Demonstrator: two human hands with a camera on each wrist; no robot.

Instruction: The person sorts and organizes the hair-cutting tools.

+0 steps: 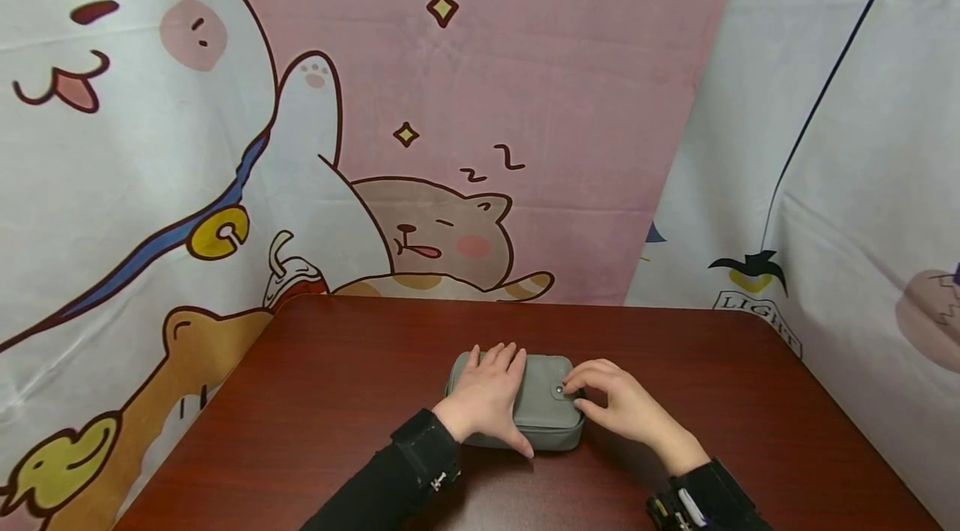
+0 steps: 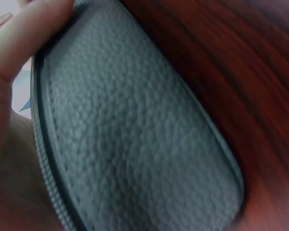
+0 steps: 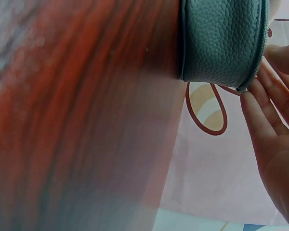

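A grey-green zippered case (image 1: 543, 406) with grained, leather-like sides lies on the table, a small round snap on a tab at the right of its lid. My left hand (image 1: 487, 393) rests spread over the lid's left part, thumb reaching to the front edge. In the left wrist view, the case's side (image 2: 130, 125) fills the middle, the zip running along its edge. At the right end, beside the snap, are the bent fingers of my right hand (image 1: 622, 406). The right wrist view has that hand's fingers at the case's corner (image 3: 221, 43); no object shows gripped between them.
The case rests on a dark reddish-brown wooden table (image 1: 315, 398). Behind it hangs a pink and white cloth (image 1: 570, 97) with cartoon animals, and a white cloth (image 1: 862, 181) with printed drawings is on the right.
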